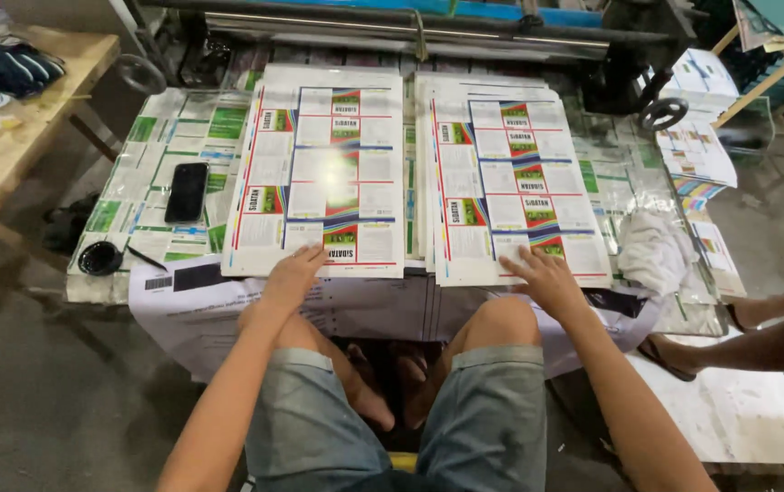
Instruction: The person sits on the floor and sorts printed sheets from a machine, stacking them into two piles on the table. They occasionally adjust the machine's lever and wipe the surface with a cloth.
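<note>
Two stacks of glossy printed sheets lie side by side on a low work table (146, 173). My left hand (293, 273) rests flat, fingers apart, on the near edge of the left stack (323, 169). My right hand (545, 278) presses with spread fingers on the near edge of the right stack (510, 173). Neither hand grips anything. My knees in grey shorts sit just below the table edge.
A black phone (187, 191) lies left of the stacks, a small black round dish (100, 258) near the table's left corner. A crumpled white cloth (651, 251) sits to the right. Another person's leg and sandalled foot (683, 355) reach in from the right. A roller machine (410, 32) runs behind.
</note>
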